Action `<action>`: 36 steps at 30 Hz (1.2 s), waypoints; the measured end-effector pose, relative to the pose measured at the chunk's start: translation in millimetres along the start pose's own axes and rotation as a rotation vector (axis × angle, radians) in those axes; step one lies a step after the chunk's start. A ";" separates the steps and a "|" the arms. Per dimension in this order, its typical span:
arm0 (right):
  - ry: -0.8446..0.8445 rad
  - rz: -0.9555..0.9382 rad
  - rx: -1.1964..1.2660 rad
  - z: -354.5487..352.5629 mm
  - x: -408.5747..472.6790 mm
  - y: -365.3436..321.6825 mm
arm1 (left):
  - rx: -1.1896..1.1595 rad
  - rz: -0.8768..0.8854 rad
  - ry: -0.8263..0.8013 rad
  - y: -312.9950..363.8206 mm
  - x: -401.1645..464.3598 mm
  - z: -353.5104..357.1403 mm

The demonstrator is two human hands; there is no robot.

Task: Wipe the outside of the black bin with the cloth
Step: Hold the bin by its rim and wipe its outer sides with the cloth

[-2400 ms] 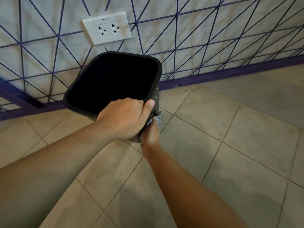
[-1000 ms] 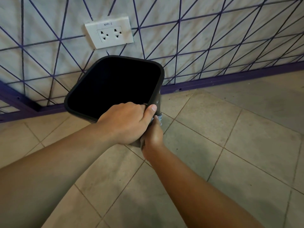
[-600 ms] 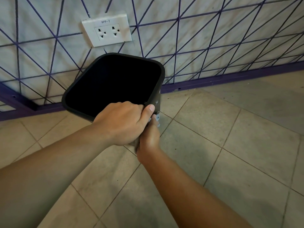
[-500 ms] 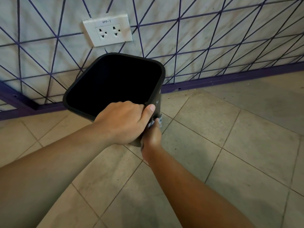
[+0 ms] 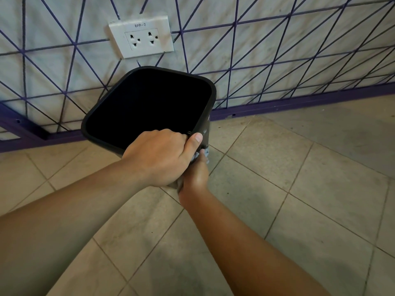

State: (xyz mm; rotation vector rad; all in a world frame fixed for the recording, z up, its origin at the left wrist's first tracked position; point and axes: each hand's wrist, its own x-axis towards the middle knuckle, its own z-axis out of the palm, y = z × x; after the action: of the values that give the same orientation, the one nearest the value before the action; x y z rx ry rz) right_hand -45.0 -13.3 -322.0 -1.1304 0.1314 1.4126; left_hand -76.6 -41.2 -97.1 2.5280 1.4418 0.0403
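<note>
The black bin (image 5: 211,97) is tilted toward me, its dark opening facing the camera, just in front of the wall. My left hand (image 5: 158,157) grips the bin's near rim, fingers curled inside and thumb on the outer corner. Below it, my right hand (image 5: 195,176) holds a grey-blue cloth (image 5: 205,152) against the bin's outer side near the right corner. Only a small bit of cloth shows above the fingers; the rest is hidden behind my hands.
A white double socket (image 5: 142,38) is on the marble-look wall with purple lines (image 5: 277,50). A purple skirting strip (image 5: 299,102) runs along the wall's foot. Beige floor tiles (image 5: 310,189) spread to the right and toward me.
The right hand with the cloth has slid slightly up and down the bin's outer side under the left hand. The bin has shifted only a little; the left hand's grip is unchanged.
</note>
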 end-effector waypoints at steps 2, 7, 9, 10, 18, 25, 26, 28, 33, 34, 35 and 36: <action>-0.007 0.020 0.087 -8.1 0.8 -4.2 | 0.003 0.007 0.016 0.5 -0.3 0.7; 0.053 0.018 -0.028 9.9 -0.3 12.2 | -0.015 0.005 0.022 0.1 -0.9 0.6; 0.032 0.004 -0.002 5.5 -3.3 3.1 | 0.004 0.009 0.042 0.3 -0.2 0.2; 0.018 0.006 0.050 -0.8 0.3 1.3 | 0.011 0.009 0.046 0.5 -0.8 -0.2; -0.024 -0.006 0.116 1.9 -16.7 0.0 | -0.039 -0.030 0.055 0.2 -1.7 -1.1; -0.140 -0.088 0.014 18.4 -73.2 -2.1 | -0.123 -0.064 0.057 -2.2 0.2 0.0; -0.108 -0.113 0.018 18.3 -73.2 -5.4 | -0.127 -0.068 0.056 -2.8 1.2 -0.4; -0.053 -0.163 0.055 15.3 -61.3 -10.8 | -0.130 -0.069 0.057 -3.5 2.6 -0.4; -0.135 -0.121 -0.018 27.1 -84.1 -35.5 | -0.210 -0.130 0.003 -5.7 4.9 -0.9; -0.117 -0.110 -0.029 30.0 -85.8 -41.8 | -0.223 -0.136 -0.009 -5.3 5.8 -1.5; -0.093 -0.107 -0.037 30.9 -76.5 -44.6 | -0.223 -0.135 -0.011 -4.8 6.9 -1.8; -0.081 -0.116 -0.034 30.9 -69.3 -48.6 | -0.217 -0.133 -0.011 -3.9 7.6 -2.0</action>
State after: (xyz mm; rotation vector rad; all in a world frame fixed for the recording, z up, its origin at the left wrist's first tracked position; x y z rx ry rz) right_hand -38.6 -29.6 -233.6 -1.0897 -0.0152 1.3590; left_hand -76.3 -32.5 -96.8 2.2525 1.5096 0.1516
